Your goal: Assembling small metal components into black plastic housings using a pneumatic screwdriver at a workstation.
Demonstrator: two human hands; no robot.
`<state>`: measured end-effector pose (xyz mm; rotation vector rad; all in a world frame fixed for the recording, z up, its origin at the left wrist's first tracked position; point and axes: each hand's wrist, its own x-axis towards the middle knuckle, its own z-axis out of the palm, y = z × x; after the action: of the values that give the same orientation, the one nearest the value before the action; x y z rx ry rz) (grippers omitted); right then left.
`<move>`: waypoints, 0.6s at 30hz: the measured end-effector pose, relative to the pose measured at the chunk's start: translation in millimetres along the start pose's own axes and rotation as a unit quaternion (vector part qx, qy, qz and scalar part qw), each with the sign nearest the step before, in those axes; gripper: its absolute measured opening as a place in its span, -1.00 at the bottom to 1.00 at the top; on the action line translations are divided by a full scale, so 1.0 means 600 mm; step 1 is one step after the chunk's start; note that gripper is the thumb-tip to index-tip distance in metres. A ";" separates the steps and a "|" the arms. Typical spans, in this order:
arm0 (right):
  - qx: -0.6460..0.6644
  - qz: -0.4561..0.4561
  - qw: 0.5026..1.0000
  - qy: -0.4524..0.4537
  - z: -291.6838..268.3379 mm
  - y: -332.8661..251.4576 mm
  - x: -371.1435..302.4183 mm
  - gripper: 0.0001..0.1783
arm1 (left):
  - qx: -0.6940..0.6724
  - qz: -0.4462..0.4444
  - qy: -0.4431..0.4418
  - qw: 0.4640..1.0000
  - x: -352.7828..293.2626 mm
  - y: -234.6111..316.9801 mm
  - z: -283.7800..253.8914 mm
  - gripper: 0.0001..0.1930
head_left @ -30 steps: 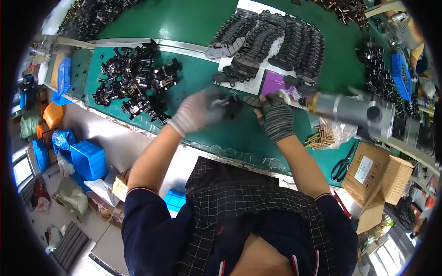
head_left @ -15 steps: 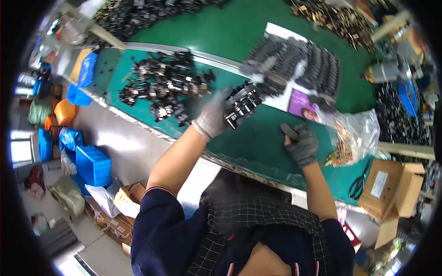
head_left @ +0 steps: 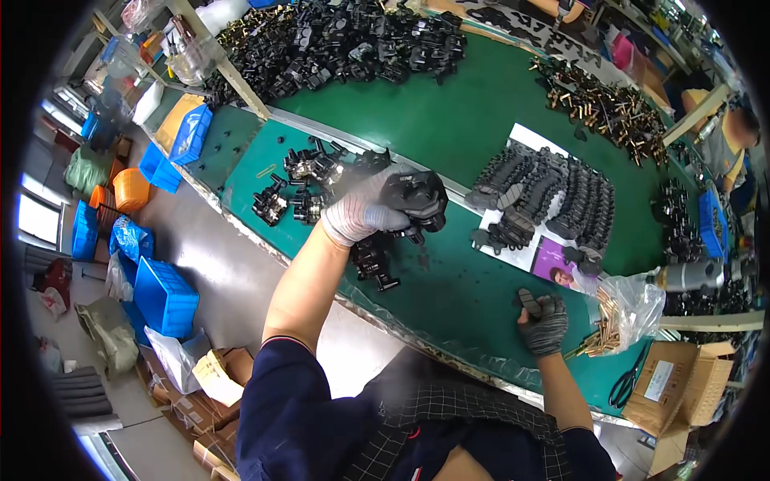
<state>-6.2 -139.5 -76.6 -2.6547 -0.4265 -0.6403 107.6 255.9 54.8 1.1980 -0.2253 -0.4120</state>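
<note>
My left hand [head_left: 361, 210], in a pale glove, is closed around a black plastic part [head_left: 415, 199] above the green table. Under and beside that hand lie black parts with shiny metal bits [head_left: 314, 167], some hidden by the hand. One dark part [head_left: 374, 266] rests just in front of it. My right hand [head_left: 548, 327], in a grey glove, is near the table's front edge. Between its thumb and fingers is a small dark grey ribbed piece [head_left: 528, 302]. Similar ribbed grey pieces [head_left: 553, 196] stand in rows on a white and purple sheet [head_left: 548, 255] beyond it.
A clear plastic bag [head_left: 638, 309] with brass-coloured pins [head_left: 605, 329] lies right of my right hand. Scissors [head_left: 623, 386] and an open cardboard box [head_left: 662, 381] are farther right. Heaps of black parts [head_left: 345, 40] and brass pieces [head_left: 597, 100] cover the far side. Blue crates [head_left: 164, 297] stand left.
The whole view has shifted. My left hand has turned and now shows a bulky black part instead of a row of metal-and-black ones. My right hand still keeps the grey piece.
</note>
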 end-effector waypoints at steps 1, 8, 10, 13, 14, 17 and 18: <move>0.005 0.000 1.000 0.001 0.001 0.001 0.002 -0.60 | 0.008 0.010 -0.008 1.000 0.001 0.002 -0.002 -0.18; -0.002 -0.028 1.000 0.010 0.004 0.015 -0.010 -0.57 | 0.260 0.036 0.030 0.964 0.025 0.023 0.018 -0.25; 0.005 -0.018 1.000 0.010 0.005 0.014 -0.011 -0.57 | 0.329 0.060 0.046 0.941 0.040 0.029 0.034 -0.27; 0.008 -0.007 1.000 0.008 0.006 0.013 -0.016 -0.54 | 0.313 0.062 0.052 0.946 0.055 0.012 0.049 -0.29; 0.011 -0.004 1.000 0.009 0.010 0.013 -0.017 -0.52 | 0.267 0.052 0.053 0.961 0.060 0.002 0.051 -0.29; 0.004 0.005 1.000 0.009 0.008 0.010 -0.007 -0.53 | 0.187 0.049 0.045 0.980 0.070 -0.016 0.065 -0.29; -0.002 0.008 1.000 0.010 0.005 0.010 -0.004 -0.57 | 0.157 0.056 0.039 0.985 0.073 -0.021 0.073 -0.29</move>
<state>-4.8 -143.8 -81.8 -2.6512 -0.3969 -0.6637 127.9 196.3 56.5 1.5005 -0.2970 -0.2346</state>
